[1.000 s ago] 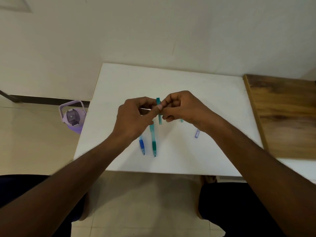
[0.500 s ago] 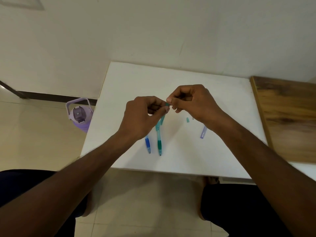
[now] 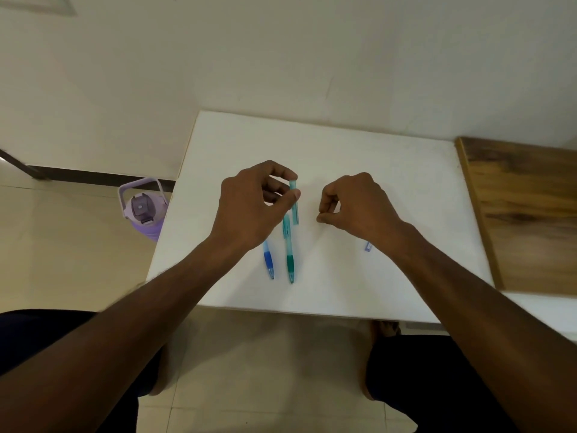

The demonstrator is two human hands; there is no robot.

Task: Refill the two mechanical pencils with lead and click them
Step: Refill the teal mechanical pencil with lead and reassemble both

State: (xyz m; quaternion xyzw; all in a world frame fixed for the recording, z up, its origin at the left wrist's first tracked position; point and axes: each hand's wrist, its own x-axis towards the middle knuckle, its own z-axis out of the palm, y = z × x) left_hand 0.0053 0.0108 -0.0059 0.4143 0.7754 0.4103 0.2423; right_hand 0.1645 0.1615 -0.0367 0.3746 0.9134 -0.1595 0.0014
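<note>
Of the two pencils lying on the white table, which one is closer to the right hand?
The pencil with the green grip; the pencil with the blue grip lies on its far side, partly under the left arm.

No legible text, label or number anywhere.

a: what's the teal thing held up over the table?
b: a slim translucent teal tube (image 3: 294, 203), near upright, pinched near its top; whether it's a lead case or a pencil part, can't tell.

a: and the pencils?
b: both lie flat on the white tabletop, tips toward the near edge. the green-grip pencil (image 3: 289, 254) sits just right of the blue-grip pencil (image 3: 268, 259), close, roughly parallel, upper ends hidden.
</note>
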